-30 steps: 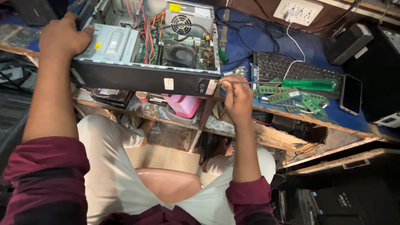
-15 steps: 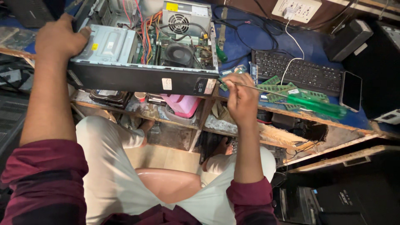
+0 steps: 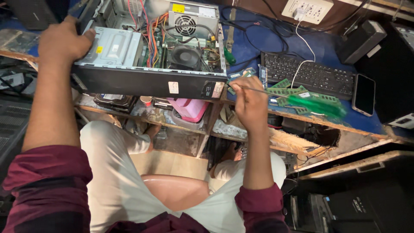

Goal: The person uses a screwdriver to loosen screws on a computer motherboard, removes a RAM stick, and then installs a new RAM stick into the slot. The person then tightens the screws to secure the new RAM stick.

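White label (image 3: 173, 87) and dark sticker (image 3: 207, 89) on the case front. Yellow labels: drive (image 3: 99, 49), power supply (image 3: 178, 7). Dark phone screen (image 3: 364, 94), right.

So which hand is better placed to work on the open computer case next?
Probably the right hand: it holds the green-handled screwdriver just beside the near corner of the computer case. The left hand is occupied, its grip on the case's far left edge, apparently steadying it.

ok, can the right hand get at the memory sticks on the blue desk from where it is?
Probably yes: the right hand holds a screwdriver that lies across the memory sticks, and nothing stands between them.
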